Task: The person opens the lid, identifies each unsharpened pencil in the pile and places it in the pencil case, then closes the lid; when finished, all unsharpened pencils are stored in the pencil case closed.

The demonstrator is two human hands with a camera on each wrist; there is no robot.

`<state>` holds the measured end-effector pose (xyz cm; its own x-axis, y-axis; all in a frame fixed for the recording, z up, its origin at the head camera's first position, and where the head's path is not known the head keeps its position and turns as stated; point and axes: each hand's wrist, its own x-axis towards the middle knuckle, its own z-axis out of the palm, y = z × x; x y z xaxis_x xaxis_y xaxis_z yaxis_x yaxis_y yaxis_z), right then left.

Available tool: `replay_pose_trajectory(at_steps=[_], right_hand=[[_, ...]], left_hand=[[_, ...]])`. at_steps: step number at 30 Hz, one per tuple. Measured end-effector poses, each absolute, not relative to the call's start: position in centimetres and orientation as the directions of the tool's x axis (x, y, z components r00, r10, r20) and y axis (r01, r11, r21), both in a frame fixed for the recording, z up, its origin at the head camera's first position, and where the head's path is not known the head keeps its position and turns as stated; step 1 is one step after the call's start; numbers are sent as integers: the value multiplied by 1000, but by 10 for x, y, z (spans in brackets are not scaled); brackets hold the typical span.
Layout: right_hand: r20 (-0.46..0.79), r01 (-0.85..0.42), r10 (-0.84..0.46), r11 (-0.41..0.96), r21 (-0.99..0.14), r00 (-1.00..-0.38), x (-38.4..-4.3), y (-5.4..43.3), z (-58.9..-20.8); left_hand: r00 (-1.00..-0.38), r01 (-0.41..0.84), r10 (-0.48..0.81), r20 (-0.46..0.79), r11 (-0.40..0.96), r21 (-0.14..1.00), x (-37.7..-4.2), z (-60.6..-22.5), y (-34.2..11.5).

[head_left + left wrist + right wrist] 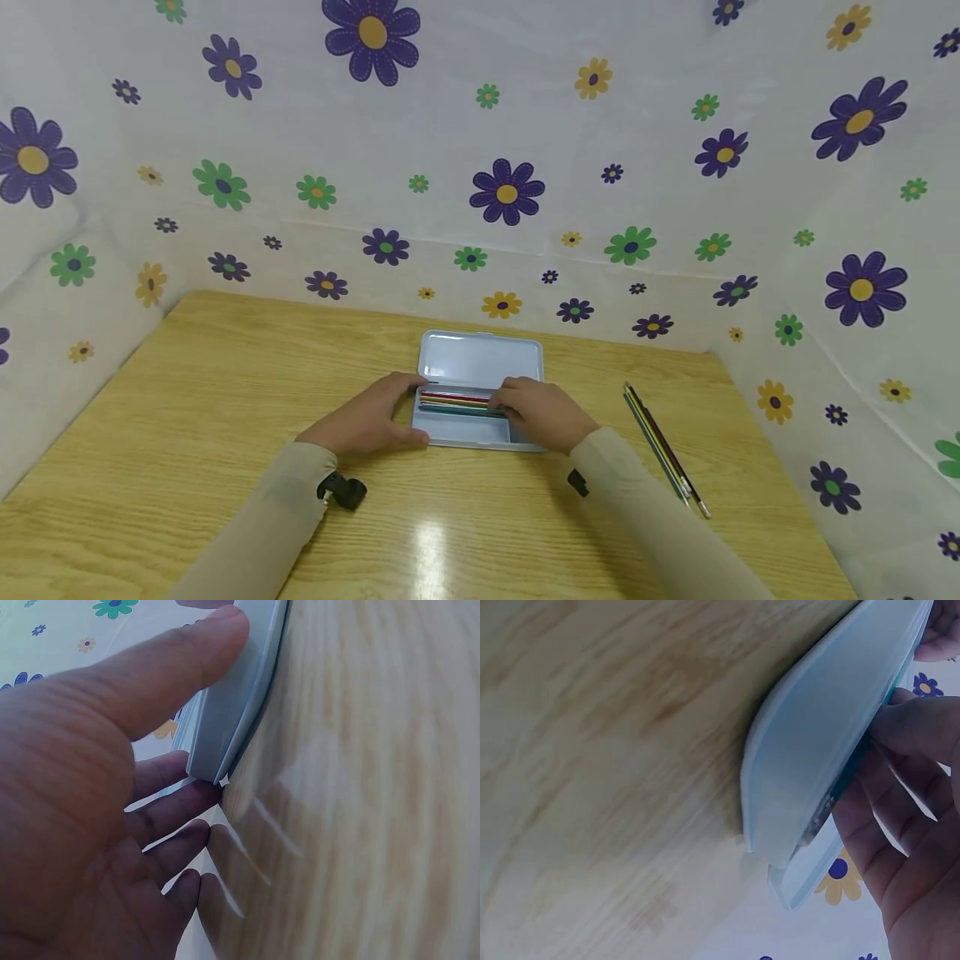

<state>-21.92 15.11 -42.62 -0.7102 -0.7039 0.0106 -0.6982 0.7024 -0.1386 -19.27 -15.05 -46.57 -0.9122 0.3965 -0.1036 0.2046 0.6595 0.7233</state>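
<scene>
A light blue pencil case [459, 431] lies on the table, its lid [480, 357] flipped back. Red, yellow and green pencils [453, 402] lie side by side in its rear compartment. My left hand [372, 417] holds the left end, thumb at the front edge and fingers round the far corner. In the left wrist view the thumb [187, 656] presses on the case wall. My right hand [546, 410] reaches into the right part of the case. There, in the right wrist view, thumb and fingers pinch the green pencil [849, 771]; its far end is partly hidden.
Several more pencils [660, 446] lie in a loose bundle on the wooden table [360, 533], right of the case. A white flower-patterned cloth [435, 133] stands behind the table and along both sides.
</scene>
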Motion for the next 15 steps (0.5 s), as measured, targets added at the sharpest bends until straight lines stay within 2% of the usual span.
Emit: replay_pose_trajectory(at_steps=[15], right_hand=[[7,-701,-706,701,-134,-708,-214,157,-424]], left_hand=[[-911,231,404,-85,669,706,-195,-469,-151]])
